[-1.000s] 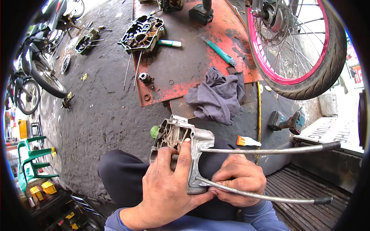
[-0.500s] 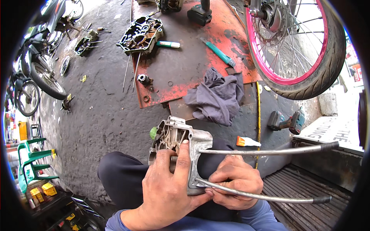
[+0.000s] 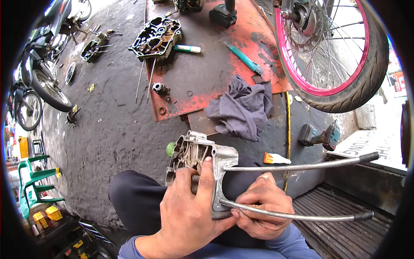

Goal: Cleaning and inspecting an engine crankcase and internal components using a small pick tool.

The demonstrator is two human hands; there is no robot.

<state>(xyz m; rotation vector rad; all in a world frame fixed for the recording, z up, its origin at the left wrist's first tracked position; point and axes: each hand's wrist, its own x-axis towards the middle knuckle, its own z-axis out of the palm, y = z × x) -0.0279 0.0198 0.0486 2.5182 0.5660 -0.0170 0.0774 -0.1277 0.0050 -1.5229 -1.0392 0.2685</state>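
Observation:
A silver engine casing (image 3: 225, 159) rests over my lap with two long threaded-end studs (image 3: 293, 166) sticking out rightward. My left hand (image 3: 189, 209) grips the casing, index finger along its upper face, thumb near the lower stud's base. My right hand (image 3: 264, 206) is closed just beside that base, around the lower stud; whatever else its fingers hold is hidden. A small green object (image 3: 170, 149) shows behind the casing's left side.
Ahead lie a red metal plate (image 3: 198, 69) with another casing (image 3: 155, 39), teal cutter (image 3: 245, 58) and grey rag (image 3: 239, 108). Right: pink-rimmed wheel (image 3: 327, 93), cordless drill (image 3: 331, 137), white-orange tube (image 3: 276, 158). Left: motorcycles (image 3: 45, 86), green chair (image 3: 36, 175).
The studs' far ends have tilted slightly upward in the picture, the casing and my right hand shifting a little with them. My grip looks much the same.

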